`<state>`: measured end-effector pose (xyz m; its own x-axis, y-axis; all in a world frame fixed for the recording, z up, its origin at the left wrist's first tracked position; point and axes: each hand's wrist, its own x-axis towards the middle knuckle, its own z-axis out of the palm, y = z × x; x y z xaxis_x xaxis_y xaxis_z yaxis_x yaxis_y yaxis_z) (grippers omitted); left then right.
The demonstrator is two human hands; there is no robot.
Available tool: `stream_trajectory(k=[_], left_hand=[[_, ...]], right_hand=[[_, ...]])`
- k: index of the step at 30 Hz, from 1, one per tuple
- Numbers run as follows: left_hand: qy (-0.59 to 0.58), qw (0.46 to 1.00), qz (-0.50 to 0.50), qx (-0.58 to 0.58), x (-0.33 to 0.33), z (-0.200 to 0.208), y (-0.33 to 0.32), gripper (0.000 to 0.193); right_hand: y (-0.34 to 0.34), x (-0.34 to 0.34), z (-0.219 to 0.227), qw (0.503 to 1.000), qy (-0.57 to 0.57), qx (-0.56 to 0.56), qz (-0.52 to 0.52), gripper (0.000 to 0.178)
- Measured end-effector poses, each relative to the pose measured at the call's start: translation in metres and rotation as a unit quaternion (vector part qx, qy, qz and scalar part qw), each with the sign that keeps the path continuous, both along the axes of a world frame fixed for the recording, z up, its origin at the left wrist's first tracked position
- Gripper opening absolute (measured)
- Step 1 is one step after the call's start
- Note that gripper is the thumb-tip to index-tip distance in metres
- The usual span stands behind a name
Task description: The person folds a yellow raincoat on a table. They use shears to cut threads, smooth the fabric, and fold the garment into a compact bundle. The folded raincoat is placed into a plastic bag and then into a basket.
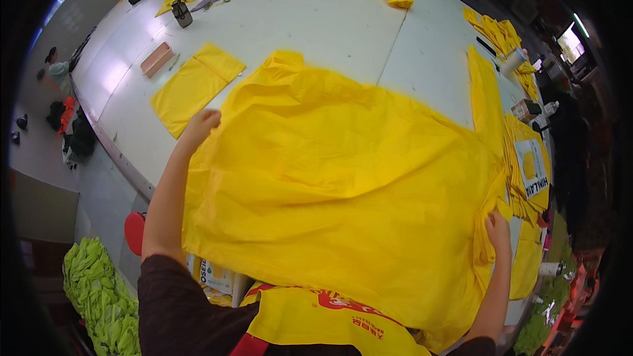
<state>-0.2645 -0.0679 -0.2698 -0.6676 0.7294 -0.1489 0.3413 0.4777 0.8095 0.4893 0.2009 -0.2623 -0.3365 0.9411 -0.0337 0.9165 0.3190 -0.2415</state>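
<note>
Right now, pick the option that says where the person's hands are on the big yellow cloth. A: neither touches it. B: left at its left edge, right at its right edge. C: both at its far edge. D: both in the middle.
B: the left hand grips the left edge of the big yellow cloth, and the right hand grips its right edge.

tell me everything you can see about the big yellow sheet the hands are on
The big yellow sheet is thin, slightly glossy fabric or plastic-like cloth, plain and creased with soft wrinkles. It lies spread nearly flat over the white table, its near edge hanging toward the person. The left hand rests on its far-left edge; the right hand pinches its right edge beside a stack of yellow pieces.
</note>
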Motion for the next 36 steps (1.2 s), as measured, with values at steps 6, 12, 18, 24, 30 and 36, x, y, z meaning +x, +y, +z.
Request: stream_trajectory(k=[6,12,18,24,30,36], left_hand=[[0.177,0.98,0.067,-0.061,-0.093,-0.061,0.118,0.036],[0.191,0.961,0.083,-0.182,-0.111,-0.09,0.168,0.045],[0.213,0.964,0.065,-0.143,-0.108,-0.109,0.17,0.039],[0.182,0.963,0.159,0.121,-0.112,-0.025,0.137,0.034],[0.235,0.885,0.191,0.353,-0.052,0.176,0.059,0.037],[0.492,0.793,0.2,0.299,-0.03,0.283,0.021,0.054]], right_hand=[[0.148,-0.114,-0.052,0.992,-0.079,0.056,0.083,0.044],[0.215,-0.164,-0.079,0.987,-0.147,0.041,0.054,0.056],[0.259,-0.14,-0.096,0.974,-0.209,0.082,0.033,0.017],[0.287,-0.084,-0.09,0.982,-0.106,0.141,0.066,0.009],[0.311,0.012,-0.092,0.98,0.144,0.129,0.051,0.013],[0.256,-0.009,-0.016,0.97,0.138,0.141,0.142,0.013]])
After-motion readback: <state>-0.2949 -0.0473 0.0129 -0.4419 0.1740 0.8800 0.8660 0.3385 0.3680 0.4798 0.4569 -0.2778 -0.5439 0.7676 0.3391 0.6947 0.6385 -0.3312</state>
